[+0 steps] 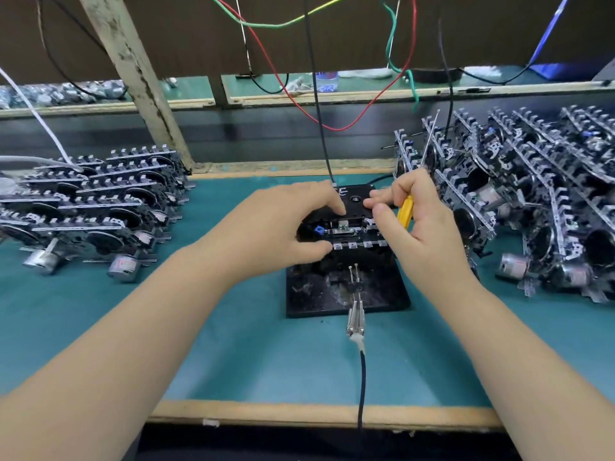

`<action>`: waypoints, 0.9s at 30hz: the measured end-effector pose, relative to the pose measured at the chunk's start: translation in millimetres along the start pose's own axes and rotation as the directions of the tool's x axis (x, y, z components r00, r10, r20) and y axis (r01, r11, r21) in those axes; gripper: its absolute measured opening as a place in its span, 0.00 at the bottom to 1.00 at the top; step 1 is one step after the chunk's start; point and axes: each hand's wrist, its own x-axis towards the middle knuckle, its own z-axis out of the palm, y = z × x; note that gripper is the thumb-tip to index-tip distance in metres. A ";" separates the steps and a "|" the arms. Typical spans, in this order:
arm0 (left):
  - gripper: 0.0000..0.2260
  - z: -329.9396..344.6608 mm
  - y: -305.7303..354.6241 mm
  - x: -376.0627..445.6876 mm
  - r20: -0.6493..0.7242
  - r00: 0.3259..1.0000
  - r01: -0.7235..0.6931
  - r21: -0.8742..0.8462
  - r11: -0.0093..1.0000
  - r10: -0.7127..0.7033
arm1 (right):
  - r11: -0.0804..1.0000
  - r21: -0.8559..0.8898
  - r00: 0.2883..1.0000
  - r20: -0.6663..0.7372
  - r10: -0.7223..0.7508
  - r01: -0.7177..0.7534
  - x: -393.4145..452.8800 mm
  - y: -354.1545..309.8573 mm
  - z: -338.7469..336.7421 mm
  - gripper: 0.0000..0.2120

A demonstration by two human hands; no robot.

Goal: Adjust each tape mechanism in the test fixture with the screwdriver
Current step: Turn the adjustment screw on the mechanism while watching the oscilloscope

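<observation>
A black test fixture (346, 294) stands in the middle of the green mat. A tape mechanism (346, 232) sits in its upper part under a black cassette-like block (354, 197). My left hand (283, 227) grips the mechanism's left side, thumb on the front edge and fingers over the top. My right hand (419, 221) holds a yellow-handled screwdriver (405, 212) in its curled fingers, with the thin shaft pointing up and away; its fingertips touch the mechanism's right side.
Stacked tape mechanisms (93, 207) lie in rows at the left, and a larger pile (539, 201) at the right. Red, green and black wires (319, 104) hang over the fixture. A metal clip with a black cable (356, 322) lies at the fixture's front.
</observation>
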 end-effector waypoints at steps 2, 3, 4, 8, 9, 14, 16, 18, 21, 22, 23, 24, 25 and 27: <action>0.22 12.2 -0.5 -9.2 -0.011 1.000 0.014 -0.047 0.999 -0.015 | 1.000 0.002 1.000 0.015 -0.012 0.011 -0.3 0.4 -1.5 0.09; 0.24 18.3 -1.0 -14.3 -0.023 0.999 0.025 -0.065 0.998 -0.027 | 1.000 0.001 1.000 0.026 -0.013 0.013 -0.5 1.0 -2.6 0.08; 0.27 24.1 -1.6 -19.3 -0.045 0.998 0.040 -0.066 0.997 -0.043 | 1.000 -0.002 0.999 0.038 -0.014 0.014 -0.7 1.4 -4.0 0.08; 0.41 42.8 11.2 -30.1 -0.135 0.979 0.136 -0.114 0.984 -0.151 | 1.000 -0.012 0.998 0.065 -0.016 0.017 -1.7 0.4 -7.5 0.11; 0.41 48.0 15.7 -30.2 -0.156 0.971 0.158 -0.153 0.976 -0.182 | 1.000 -0.016 0.998 0.063 -0.018 0.019 -2.5 0.0 -7.6 0.13; 0.30 68.8 22.1 -22.5 -0.250 0.904 0.203 -0.460 0.864 -0.346 | 1.000 -0.015 0.998 0.054 -0.024 0.025 -6.4 1.8 -8.2 0.17; 0.29 74.0 20.4 -21.2 -0.280 0.895 0.167 -0.510 0.844 -0.347 | 1.000 0.003 0.998 0.059 -0.019 0.019 -7.3 1.9 -9.8 0.19; 0.29 77.2 18.2 -20.8 -0.304 0.891 0.142 -0.516 0.845 -0.336 | 1.000 0.008 0.997 0.079 -0.017 0.016 -8.0 1.4 -11.4 0.20; 0.29 83.0 15.1 -23.5 -0.328 0.886 0.122 -0.518 0.847 -0.329 | 1.000 0.008 0.996 0.090 -0.001 0.000 -12.5 0.5 -10.5 0.22; 0.29 85.7 14.7 -25.3 -0.340 0.884 0.108 -0.521 0.847 -0.322 | 1.000 0.007 0.996 0.089 0.001 -0.002 -13.7 1.0 -11.1 0.20; 0.28 88.4 14.5 -26.5 -0.356 0.881 0.088 -0.524 0.847 -0.312 | 1.000 0.011 0.996 0.094 0.010 -0.011 -14.0 1.6 -12.5 0.17; 0.28 91.0 14.3 -27.2 -0.375 0.877 0.066 -0.528 0.847 -0.302 | 1.000 0.016 0.994 0.107 0.014 -0.016 -13.7 0.7 -14.4 0.11; 0.27 93.0 13.2 -26.5 -0.396 0.870 0.044 -0.531 0.846 -0.294 | 0.999 0.037 0.992 0.126 0.030 -0.035 -12.2 0.1 -16.0 0.05; 0.27 94.0 8.9 -22.8 -0.420 0.862 0.013 -0.542 0.840 -0.285 | 0.988 0.133 0.990 0.125 0.065 -0.081 -5.9 -4.1 -19.0 0.07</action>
